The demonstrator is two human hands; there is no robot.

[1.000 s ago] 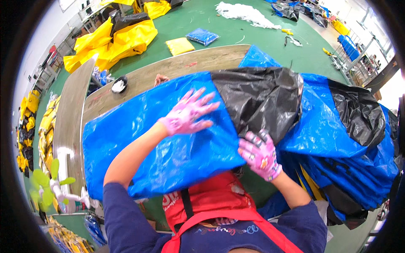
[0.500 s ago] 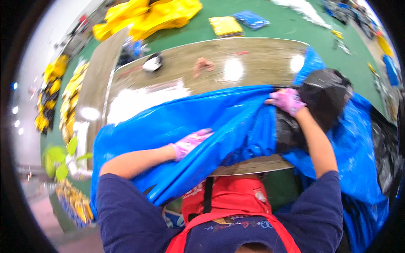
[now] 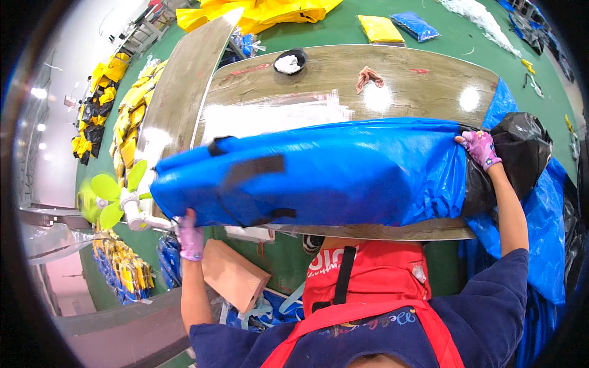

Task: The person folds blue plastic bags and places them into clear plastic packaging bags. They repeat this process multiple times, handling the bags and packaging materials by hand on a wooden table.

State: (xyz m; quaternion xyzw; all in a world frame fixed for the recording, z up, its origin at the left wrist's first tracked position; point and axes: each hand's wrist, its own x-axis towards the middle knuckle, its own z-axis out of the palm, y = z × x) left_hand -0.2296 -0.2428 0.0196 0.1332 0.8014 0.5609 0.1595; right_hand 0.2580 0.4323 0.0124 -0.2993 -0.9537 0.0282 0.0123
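Note:
A long blue plastic cover point(image 3: 343, 175) with dark strips on it lies folded across the table, its right part meeting shiny black material point(image 3: 521, 144). My left hand point(image 3: 191, 238), in a pink patterned glove, is closed on the cover's near left corner. At the other end, my right hand point(image 3: 480, 149), in a matching glove with bare fingertips, is closed on the cover where the blue meets the black. Its fingers are partly hidden in the folds. More blue sheeting point(image 3: 546, 239) hangs off the table's right side.
Beyond the cover, the wood-grain table point(image 3: 429, 101) holds a black bowl point(image 3: 290, 62) with white stuff inside, a crumpled brownish cloth point(image 3: 369, 78) and clear plastic bags point(image 3: 276, 113). A green-bladed fan point(image 3: 126, 196) stands at left. A cardboard box point(image 3: 234, 274) sits below the near edge.
My left hand has moved from the middle of the cover to its left corner. The cover is now spread flatter and its dark strips show. My right hand keeps its hold.

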